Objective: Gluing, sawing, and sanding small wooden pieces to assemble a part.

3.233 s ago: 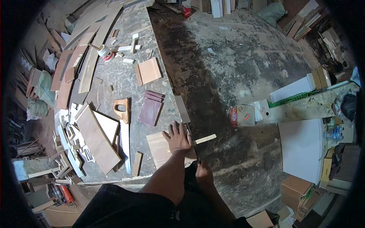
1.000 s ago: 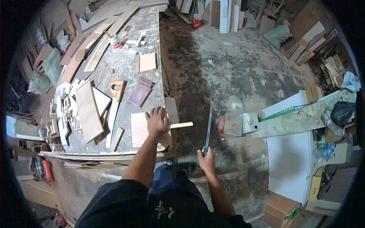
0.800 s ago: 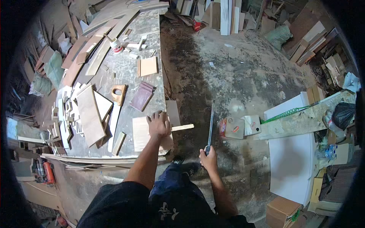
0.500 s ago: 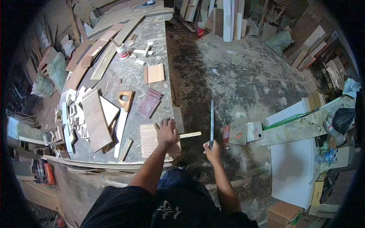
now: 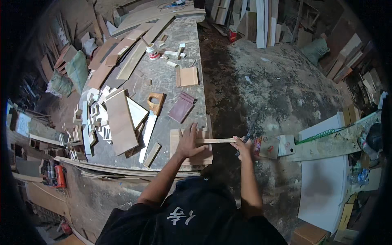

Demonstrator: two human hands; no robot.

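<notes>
My left hand (image 5: 191,143) lies flat with fingers spread on a pale wooden strip (image 5: 215,141) and the light boards (image 5: 174,149) beneath it, at the bench's right edge. The strip juts past that edge. Its free end sits between the fingers of my right hand (image 5: 243,148), which is closed. The right hand also keeps hold of a long, narrow-bladed tool (image 5: 250,129), now dark and smeared; its exact kind is unclear.
On the bench (image 5: 167,122) lie a handsaw (image 5: 152,118), a maroon wood piece (image 5: 182,107), a square wooden panel (image 5: 187,76), a glue tub (image 5: 152,52) and several offcuts. A stool-like box (image 5: 268,148) stands right of my right hand.
My right hand has come up to the strip's end and grips it, the long tool turning with it. My left fingers have spread. The whole view has shifted.
</notes>
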